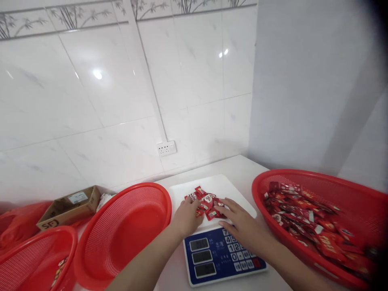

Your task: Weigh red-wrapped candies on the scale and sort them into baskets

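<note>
Three red oval plastic mesh baskets take up most of a white table top (242,165) that stands against a glossy white tiled wall (106,101). Biggest in view is the right-hand red basket (303,174), at the near right, heaped with small red foil packets (303,218). An empty middle red basket (121,238) sits tilted left of centre. At the near left corner the left-hand red basket (33,258) is cut off by the frame and has a few packets in its bottom. Behind it, at the far left, lie a crumpled red plastic bag (15,226) and an open brown cardboard box (71,208) with a white label.

Between the middle and right-hand baskets stands a digital weighing scale (218,254), with a white square platform on its far side and a blue keypad panel on its near side. Both forearms reach in from the near edge. The right hand (242,224) lies palm down over the near right of the platform, fingers spread, their tips touching a small pile of red sachets (207,202) in the middle of the platform. The left hand (186,216) rests on the pile's left edge, fingers close together and bent down onto the sachets; whether it pinches one cannot be told. A white wall socket (166,148) sits low on the tiles beyond the scale
</note>
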Tool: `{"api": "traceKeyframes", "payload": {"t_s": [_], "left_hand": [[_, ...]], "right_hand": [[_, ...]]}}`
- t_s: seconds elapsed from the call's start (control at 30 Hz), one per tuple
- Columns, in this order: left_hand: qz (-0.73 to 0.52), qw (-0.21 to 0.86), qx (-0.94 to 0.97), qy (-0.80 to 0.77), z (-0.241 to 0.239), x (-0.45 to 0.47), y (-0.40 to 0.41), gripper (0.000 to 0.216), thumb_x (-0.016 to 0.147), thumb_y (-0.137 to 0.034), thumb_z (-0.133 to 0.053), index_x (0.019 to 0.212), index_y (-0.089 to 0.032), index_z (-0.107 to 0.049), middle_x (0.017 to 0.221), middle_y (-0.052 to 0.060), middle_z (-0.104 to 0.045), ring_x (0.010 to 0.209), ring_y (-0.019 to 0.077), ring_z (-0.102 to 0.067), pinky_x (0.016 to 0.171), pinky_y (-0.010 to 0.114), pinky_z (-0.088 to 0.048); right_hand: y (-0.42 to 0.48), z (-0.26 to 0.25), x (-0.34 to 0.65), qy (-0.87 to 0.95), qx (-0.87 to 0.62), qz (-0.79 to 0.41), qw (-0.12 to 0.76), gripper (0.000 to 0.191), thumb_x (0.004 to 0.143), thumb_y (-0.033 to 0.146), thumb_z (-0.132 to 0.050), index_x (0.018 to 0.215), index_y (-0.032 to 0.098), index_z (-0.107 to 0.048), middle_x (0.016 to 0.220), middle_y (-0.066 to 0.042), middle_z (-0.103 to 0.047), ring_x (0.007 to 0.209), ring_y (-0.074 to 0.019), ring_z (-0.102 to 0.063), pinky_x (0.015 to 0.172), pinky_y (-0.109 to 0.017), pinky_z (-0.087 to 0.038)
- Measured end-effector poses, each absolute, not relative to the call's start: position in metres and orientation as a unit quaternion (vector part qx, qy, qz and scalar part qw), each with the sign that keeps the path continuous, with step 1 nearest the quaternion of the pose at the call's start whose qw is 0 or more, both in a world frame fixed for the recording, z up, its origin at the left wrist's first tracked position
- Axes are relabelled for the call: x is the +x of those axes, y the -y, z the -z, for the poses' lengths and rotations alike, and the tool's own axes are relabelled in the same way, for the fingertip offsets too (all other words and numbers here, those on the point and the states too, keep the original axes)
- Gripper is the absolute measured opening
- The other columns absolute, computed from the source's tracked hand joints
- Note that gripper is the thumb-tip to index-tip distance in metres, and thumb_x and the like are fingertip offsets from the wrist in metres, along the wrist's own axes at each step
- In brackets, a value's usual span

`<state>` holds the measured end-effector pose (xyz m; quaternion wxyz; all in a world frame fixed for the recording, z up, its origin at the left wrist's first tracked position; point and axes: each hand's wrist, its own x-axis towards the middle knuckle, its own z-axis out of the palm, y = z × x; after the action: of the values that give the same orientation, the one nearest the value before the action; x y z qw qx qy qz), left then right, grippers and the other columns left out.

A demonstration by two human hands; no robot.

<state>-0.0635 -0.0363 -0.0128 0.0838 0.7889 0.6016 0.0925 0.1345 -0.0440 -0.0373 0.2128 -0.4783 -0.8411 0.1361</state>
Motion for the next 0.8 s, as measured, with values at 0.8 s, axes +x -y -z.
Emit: {"api": "traceKeyframes", "payload": {"t_s": [0.8], "left_hand": [[-0.209, 0.197, 0.763, -0.579, -0.013, -0.087, 0.075, 0.037, 0.085, -0.041, -0.047, 0.119, -0.026, -0.05, 0.116, 0.002, -0.061, 0.099, 0.0145, -0.058, 0.08, 0.024, -0.047]], "right_hand": [[0.041, 0.022, 0.104, 0.835, -0.385, -0.242, 0.31, 0.024, 0.08, 0.015, -0.045, 0.097, 0.025, -0.058, 0.103, -0.003, -0.061, 0.095, -0.0186, -0.056, 0.083, -0.033, -0.045]]}}
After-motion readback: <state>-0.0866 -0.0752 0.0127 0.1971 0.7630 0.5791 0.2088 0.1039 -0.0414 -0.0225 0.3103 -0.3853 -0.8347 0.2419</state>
